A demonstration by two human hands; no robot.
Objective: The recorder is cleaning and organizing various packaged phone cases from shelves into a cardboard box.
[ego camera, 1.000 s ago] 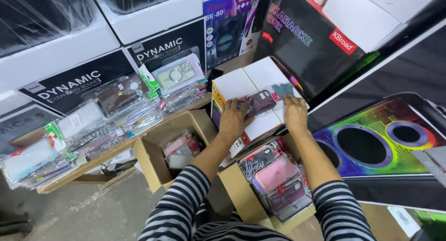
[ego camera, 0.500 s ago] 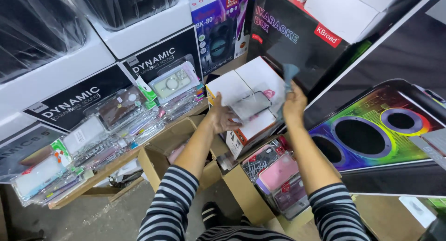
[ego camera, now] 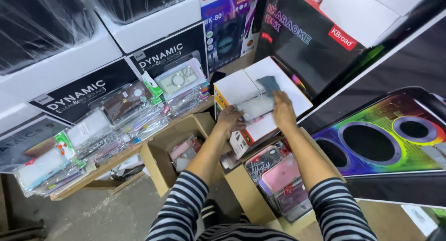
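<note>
So my left hand (ego camera: pixel 231 120) is pinching the near edge of a clear packaged phone case (ego camera: pixel 254 107) lying on top of the white box (ego camera: pixel 237 88); my right hand (ego camera: pixel 282 112) is closed on a grey-blue case (ego camera: pixel 268 84) just beyond it, over the same box. Right below my arms there's an open cardboard box (ego camera: pixel 241 187) stuffed with pink and purple cases; more packaged ones are piled on the wooden shelf (ego camera: pixel 116 152) to my left.

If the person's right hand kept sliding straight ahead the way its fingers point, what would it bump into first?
Probably the grey-blue cloth just beyond the right hand, on top of the white box. Past that, the line leads toward the big black box behind, though depth is hard to judge from one view.
</note>
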